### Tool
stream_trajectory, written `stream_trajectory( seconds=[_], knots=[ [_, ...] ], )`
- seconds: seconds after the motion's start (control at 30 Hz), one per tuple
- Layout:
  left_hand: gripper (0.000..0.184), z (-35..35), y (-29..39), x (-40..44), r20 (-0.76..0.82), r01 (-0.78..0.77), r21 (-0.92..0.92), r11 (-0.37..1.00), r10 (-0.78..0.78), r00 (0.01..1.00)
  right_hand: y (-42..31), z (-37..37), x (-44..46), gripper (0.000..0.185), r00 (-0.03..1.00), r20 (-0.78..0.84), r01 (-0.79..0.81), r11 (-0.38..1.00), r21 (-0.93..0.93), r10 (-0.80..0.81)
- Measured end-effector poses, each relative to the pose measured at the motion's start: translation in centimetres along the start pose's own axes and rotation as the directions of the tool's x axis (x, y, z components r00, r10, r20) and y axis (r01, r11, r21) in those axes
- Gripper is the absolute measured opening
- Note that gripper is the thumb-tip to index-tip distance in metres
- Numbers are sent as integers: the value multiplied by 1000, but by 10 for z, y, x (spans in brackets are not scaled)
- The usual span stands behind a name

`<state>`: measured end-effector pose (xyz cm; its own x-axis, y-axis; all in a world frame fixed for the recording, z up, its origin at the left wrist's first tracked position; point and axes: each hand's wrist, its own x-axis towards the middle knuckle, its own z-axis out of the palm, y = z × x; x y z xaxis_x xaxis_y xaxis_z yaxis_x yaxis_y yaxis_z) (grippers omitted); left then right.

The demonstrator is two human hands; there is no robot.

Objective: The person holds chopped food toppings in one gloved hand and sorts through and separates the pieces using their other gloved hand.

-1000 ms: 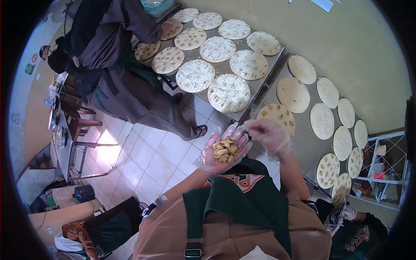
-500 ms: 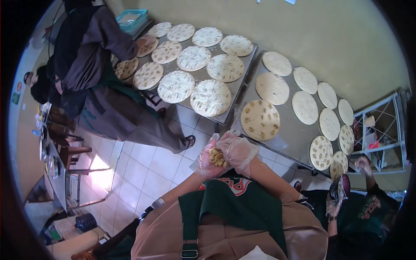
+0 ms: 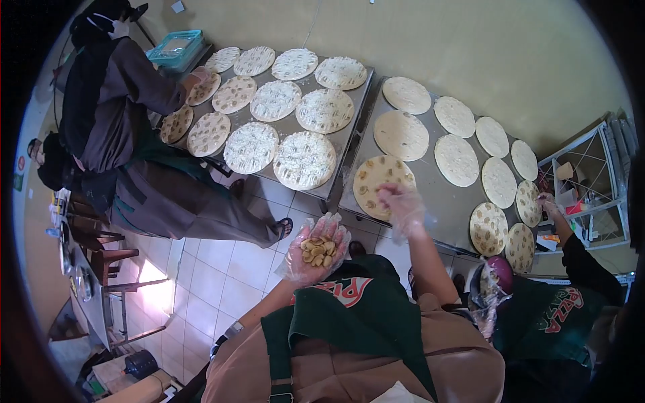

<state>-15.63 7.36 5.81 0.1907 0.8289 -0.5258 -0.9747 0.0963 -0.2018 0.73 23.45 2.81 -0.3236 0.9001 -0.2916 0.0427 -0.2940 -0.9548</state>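
Note:
My left hand is held palm up in a clear plastic glove, fingers cupped around a small heap of tan topping slices. To its right, my right hand, also in a clear glove, reaches over the near edge of a round pizza base. Its fingertips are drawn together just at the dough, and whatever is between them is hidden. Tan slices dot that base, mostly around its rim and middle. Just behind it lies a plain base.
More plain bases cover the right metal table. White-topped bases fill the left table. A co-worker reaches over that table's far left. At right, another co-worker holds a bowl and reaches to a dotted base.
My hands have parted. My left hand has opened out with the slices on its palm, and my right hand has moved right and away from me, onto the dotted base.

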Motion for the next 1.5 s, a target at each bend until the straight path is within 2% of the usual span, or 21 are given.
stream_trajectory(
  seconds=[0.03, 0.17, 0.23, 0.37, 0.43, 0.47, 0.53, 0.57, 0.63, 0.67, 0.73, 0.77, 0.83, 0.87, 0.9, 0.97, 1.1, 1.17, 1.3, 1.37, 1.5],
  knots=[
    [32, 0, 1, 0, -30, -24, 2, 1000, 25, 999, 11, -15, 20, 23, 992, -123, -40, 990, -137, 24],
    [31, -4, 2, -1, -42, -90, 7, 996, 90, 995, 57, -56, 86, 22, 982, -185, -97, 913, -397, 24],
    [34, -7, 3, 0, 38, -115, -51, 992, 117, 992, 64, -55, 104, 22, 985, -54, 50, 579, -814, -162],
    [34, -6, 2, 0, 68, -150, -86, 985, 156, 985, 97, -46, 147, 23, 985, 165, 175, 384, -907, -58],
    [35, -7, 2, -1, 64, -175, -103, 979, 182, 981, 109, -41, 157, 23, 937, 310, 322, 51, -946, -160],
    [35, -6, 1, -1, 61, -190, -110, 976, 197, 978, 105, -35, 157, 23, 933, 326, 337, 51, -940, -155],
    [36, -2, -1, -1, 52, -192, -94, 977, 198, 979, 98, -27, 155, 23, 941, 243, 173, -283, -943, -236],
    [36, 0, -2, -1, 48, -205, -101, 974, 211, 976, 88, -24, 153, 23, 939, 257, 188, -283, -940, -230],
    [37, 6, -4, -1, 35, -206, -105, 973, 211, 977, 67, -25, 150, 23, 942, 333, 294, -407, -865, -29],
    [37, 6, -5, -1, 33, -208, -107, 972, 213, 977, 76, -31, 154, 23, 942, 336, 297, -407, -864, -26],
    [39, 7, -6, 0, -1, -185, -135, 973, 187, 982, 107, -47, 166, 21, 955, 123, 164, 136, -977, -268],
    [39, 5, -6, 0, 0, -184, -136, 973, 186, 983, 96, -48, 153, 21, 956, 123, 164, 135, -977, -268],
    [39, -1, -6, 1, 57, -124, -94, 988, 129, 990, 45, -44, 98, 22, 982, 102, 39, 358, -933, 159],
    [39, -1, -6, 2, 57, -121, -93, 988, 127, 990, 45, -50, 80, 22, 982, 99, 36, 358, -933, 159],
    [39, -2, -7, 2, 80, -104, -67, 992, 109, 991, 49, -61, 62, 22, 931, 293, 209, 339, -917, 219],
    [40, -1, -8, 2, 99, -86, -41, 995, 90, 991, 49, -73, 33, 24, 703, 624, 530, 335, -779, 342],
    [44, 2, -10, -3, 162, 43, -7, 999, -41, 986, -31, -43, -35, 20, 696, 565, 442, 356, -823, 444],
    [48, 3, -13, -6, 202, 104, 19, 994, -105, 974, -38, -42, -53, 11, 800, 582, 328, 702, -632, 149],
    [48, -4, -17, -11, 206, 130, 95, 987, -147, 967, -72, -13, -85, 11, 850, 524, 411, 689, -597, -53],
    [49, -6, -18, -16, 197, 151, 101, 983, -169, 966, -78, 4, -99, 14, 744, 614, 627, 595, -503, -265],
    [49, -20, -16, -24, 340, 244, 183, 952, -294, 893, -81, 41, -130, 19, 670, 686, 731, 416, -541, -285]
  ],
)
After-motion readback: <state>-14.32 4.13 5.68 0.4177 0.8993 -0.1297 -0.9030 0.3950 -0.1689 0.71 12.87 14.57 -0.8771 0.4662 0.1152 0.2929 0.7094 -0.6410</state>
